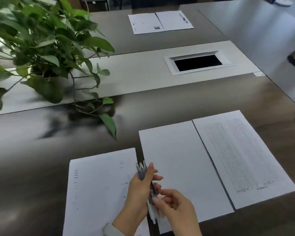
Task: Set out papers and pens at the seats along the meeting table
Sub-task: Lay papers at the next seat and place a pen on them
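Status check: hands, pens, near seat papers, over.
Left hand gripping bundle of clear-barrelled pens; right hand pinching their lower ends. Three white paper sheets laid at near seat, no pen down. Trailing green plant clear of sheets.

Plant (39,48) blocks left reach — tabletop (169,106) btwn paper sets probably free.

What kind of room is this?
Most likely an office meeting room. A long meeting table has a recessed cable box in its pale centre strip, paired sheets with a pen set out at the far seat, and a potted plant as decoration.
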### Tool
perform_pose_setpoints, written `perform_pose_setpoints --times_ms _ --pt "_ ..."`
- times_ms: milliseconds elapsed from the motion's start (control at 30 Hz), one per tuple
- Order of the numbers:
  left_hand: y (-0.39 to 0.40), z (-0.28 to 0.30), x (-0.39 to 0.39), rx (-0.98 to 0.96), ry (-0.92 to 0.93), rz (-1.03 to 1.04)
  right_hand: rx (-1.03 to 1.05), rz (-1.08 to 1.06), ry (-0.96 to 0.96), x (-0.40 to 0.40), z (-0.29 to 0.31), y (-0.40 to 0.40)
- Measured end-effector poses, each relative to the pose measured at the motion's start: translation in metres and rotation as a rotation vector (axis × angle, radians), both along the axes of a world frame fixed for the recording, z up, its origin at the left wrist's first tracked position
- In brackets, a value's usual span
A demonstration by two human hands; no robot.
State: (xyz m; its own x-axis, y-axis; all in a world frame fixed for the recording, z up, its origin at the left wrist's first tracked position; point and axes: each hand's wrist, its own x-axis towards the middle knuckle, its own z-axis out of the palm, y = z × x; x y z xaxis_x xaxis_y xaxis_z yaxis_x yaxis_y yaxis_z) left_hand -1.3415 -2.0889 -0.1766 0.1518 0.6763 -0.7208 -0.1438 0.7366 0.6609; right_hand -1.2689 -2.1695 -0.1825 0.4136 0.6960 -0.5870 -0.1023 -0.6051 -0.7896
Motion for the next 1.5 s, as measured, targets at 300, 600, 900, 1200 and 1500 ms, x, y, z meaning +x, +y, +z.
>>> perform_pose_setpoints --times_ms 300,600,900,1200,1500 --pt "0.005 -0.004 -0.069 0.003 0.04 0.104 0.078 0.038 -0.221 -0.025 -0.002 0.012" --pt "0.012 -0.015 -0.167 0.106 0.479 0.138 0.173 -0.03 -0.814 -0.018 -0.039 0.025" --pt "-0.001 -0.025 -0.2 0.102 0.672 0.167 0.091 0.041 -0.797 -0.023 -0.058 0.019" --pt "-0.016 -0.018 -0.197 0.122 0.675 0.035 0.012 0.248 -0.534 -0.064 -0.029 -0.001" --pt "-0.013 -0.022 -0.203 0.074 0.682 -0.134 -0.255 0.146 -0.319 -0.078 -0.051 0.003"
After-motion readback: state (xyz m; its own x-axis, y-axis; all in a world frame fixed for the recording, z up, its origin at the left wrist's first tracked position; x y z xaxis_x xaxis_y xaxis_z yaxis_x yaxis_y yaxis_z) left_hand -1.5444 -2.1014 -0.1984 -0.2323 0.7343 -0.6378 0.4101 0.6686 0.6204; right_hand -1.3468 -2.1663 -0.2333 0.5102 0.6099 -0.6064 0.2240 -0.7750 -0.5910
